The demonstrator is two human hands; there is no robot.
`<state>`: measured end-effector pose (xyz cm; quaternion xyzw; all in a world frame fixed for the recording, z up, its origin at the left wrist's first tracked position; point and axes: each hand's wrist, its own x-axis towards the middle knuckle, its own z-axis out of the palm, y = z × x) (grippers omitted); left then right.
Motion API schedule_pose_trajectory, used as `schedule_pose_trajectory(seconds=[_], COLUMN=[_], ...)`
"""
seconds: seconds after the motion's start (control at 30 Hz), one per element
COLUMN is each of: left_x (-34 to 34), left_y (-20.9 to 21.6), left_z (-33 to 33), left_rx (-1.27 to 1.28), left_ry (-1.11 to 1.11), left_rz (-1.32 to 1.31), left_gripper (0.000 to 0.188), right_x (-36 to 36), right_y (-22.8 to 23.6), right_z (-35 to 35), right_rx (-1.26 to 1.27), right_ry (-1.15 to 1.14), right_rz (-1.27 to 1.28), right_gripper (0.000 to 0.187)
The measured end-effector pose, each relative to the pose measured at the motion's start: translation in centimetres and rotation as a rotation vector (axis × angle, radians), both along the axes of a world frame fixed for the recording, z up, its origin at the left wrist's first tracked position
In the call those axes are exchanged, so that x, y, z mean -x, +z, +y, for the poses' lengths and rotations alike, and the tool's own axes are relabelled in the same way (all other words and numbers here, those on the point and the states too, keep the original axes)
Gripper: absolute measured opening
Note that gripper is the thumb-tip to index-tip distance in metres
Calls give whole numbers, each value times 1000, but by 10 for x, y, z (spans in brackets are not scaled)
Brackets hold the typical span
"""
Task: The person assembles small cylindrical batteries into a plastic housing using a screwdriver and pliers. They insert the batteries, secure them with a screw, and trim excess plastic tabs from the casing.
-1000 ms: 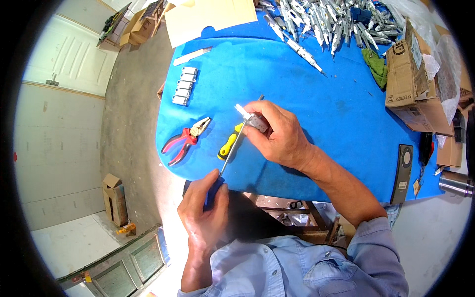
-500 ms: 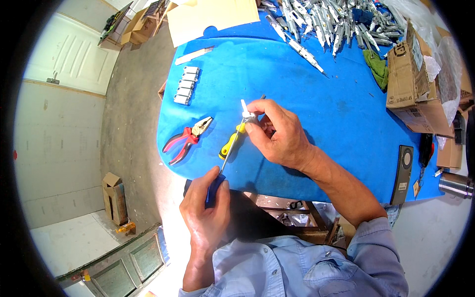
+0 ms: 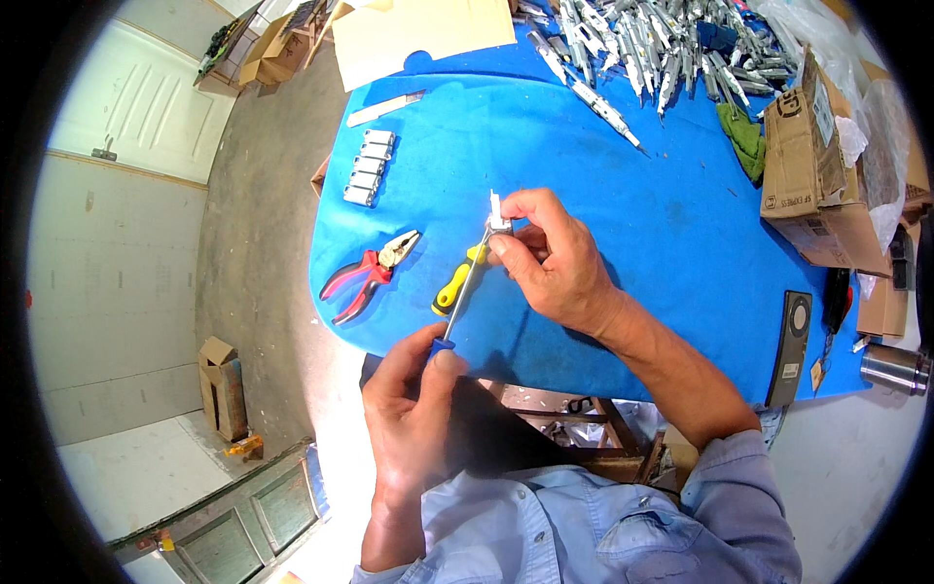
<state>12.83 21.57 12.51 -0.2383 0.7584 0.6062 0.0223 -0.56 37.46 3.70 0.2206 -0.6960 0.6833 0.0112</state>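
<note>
Left hand (image 3: 407, 389) grips a blue-handled screwdriver (image 3: 443, 346), fingers and thumb closed on the handle, shaft angled up and to the right. Right hand (image 3: 562, 261) pinches a small metal part (image 3: 500, 225) between thumb and fingertips, white stem pointing up. Part is held above the blue cloth (image 3: 457, 136), near the middle of the table. Screwdriver tip is at the part; can't tell if it's seated in it or just against its side.

Under the shaft: a yellow-and-black screwdriver (image 3: 451, 294) lying on the cloth, upper end hidden by the part and right hand. Left of that, pliers (image 3: 375, 274) with red-and-black handles, jaws slightly apart, pointing up and to the right. Above the pliers, 5 small metal blocks (image 3: 370, 167) in a row, then a pale thin strip (image 3: 385, 109), type unclear.

Far edge: tan cardboard sheet (image 3: 423, 39) on the left, big heap of grey-and-white parts (image 3: 666, 49) on the right. Green rag (image 3: 743, 141) sits between heap and open cardboard box (image 3: 822, 180). Near right edge: dark flat slab (image 3: 789, 350) with a round mark, shiny metal cylinder (image 3: 895, 370) beyond it.
</note>
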Motion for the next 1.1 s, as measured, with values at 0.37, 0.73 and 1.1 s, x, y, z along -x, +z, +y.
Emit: schedule_pose_trajectory(seconds=[0.37,0.73,1.1], left_x=[-4,7,8], left_y=[-23,-40,-61], left_z=[1,12,13], left_rx=[486,641,105], left_ry=[-115,-121,96], left_rz=[218,367,353], left_gripper=[27,25,27], right_x=[2,4,6], right_y=[5,-4,3], right_z=[2,0,2], right_rx=[-5,10,220], right_ry=[30,-34,51], right_rz=[-80,-92,-361], right_gripper=[23,22,20])
